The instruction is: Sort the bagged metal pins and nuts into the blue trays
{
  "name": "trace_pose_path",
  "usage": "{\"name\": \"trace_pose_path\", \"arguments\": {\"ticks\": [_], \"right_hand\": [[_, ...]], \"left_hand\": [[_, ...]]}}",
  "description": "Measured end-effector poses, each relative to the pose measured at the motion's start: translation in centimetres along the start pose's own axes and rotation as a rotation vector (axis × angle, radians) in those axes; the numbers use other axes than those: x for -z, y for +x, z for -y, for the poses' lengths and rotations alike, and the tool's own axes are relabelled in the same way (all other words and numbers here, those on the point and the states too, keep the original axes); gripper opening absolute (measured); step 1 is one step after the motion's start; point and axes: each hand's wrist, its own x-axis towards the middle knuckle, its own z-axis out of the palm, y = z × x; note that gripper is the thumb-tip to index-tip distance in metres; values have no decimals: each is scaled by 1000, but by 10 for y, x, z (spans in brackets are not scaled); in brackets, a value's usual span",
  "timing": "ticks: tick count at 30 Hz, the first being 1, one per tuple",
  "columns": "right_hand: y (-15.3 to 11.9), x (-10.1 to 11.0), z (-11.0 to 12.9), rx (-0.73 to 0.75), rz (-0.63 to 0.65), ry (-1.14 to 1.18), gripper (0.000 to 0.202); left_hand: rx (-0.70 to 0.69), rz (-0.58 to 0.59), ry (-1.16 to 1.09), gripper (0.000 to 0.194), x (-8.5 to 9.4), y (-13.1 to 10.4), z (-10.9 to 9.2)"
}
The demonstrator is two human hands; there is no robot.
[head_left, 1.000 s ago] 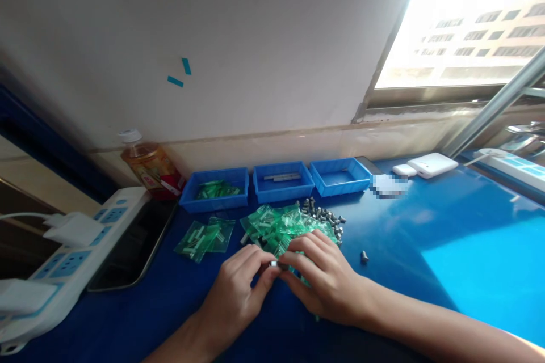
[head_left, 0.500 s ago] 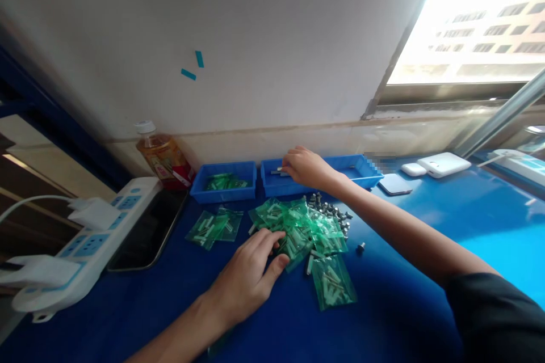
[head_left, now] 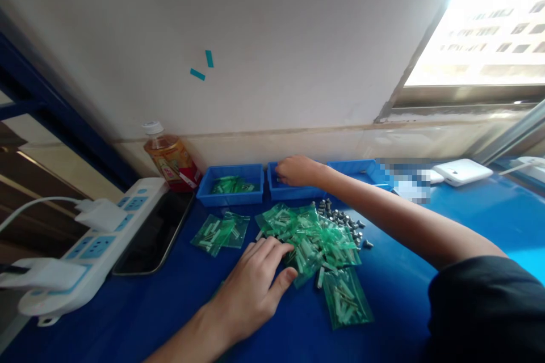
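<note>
My left hand (head_left: 259, 283) lies at the near left side of a pile of green plastic bags (head_left: 304, 238) filled with small pale rod-like pieces. Its fingers are loosely bent and the thumb stands apart, with nothing seen in its grasp. My right hand (head_left: 300, 171) reaches into a long blue tray (head_left: 293, 193) against the wall. Its fingers are bent together and point down; the tips are mostly hidden, so what they grip cannot be made out. Loose dark bolts (head_left: 340, 218) lie behind and right of the bags. One separate green bag (head_left: 347, 300) sits in front.
Another blue tray (head_left: 230, 200) at the left holds green bags. Two more bags (head_left: 219, 232) lie before it. Further left are a phone (head_left: 153, 238), a power strip (head_left: 97, 247) and a drink bottle (head_left: 170, 159). A white device (head_left: 464, 172) lies far right.
My right hand has dipped lower into the long tray; metal pieces seen by its fingertips are now hidden. My left hand stays beside the pile. The whole view has shifted slightly.
</note>
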Motion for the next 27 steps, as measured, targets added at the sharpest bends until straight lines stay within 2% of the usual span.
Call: {"name": "trace_pose_path", "arguments": {"ticks": [12, 17, 20, 23, 27], "right_hand": [[0, -2, 4, 25, -54, -18, 30], [-4, 9, -5, 33, -45, 90, 27], [-28, 19, -2, -34, -220, 229, 23], [-74, 18, 22, -97, -434, 378, 16], [-139, -7, 73, 51, -485, 467, 16]], "left_hand": [[-37, -22, 5, 36, 1, 2, -1], [-34, -13, 21, 33, 0, 1, 0], [-43, -27, 45, 28, -1, 0, 0], [-99, -95, 60, 21, 0, -1, 1], [-199, -283, 90, 17, 10, -2, 2]]}}
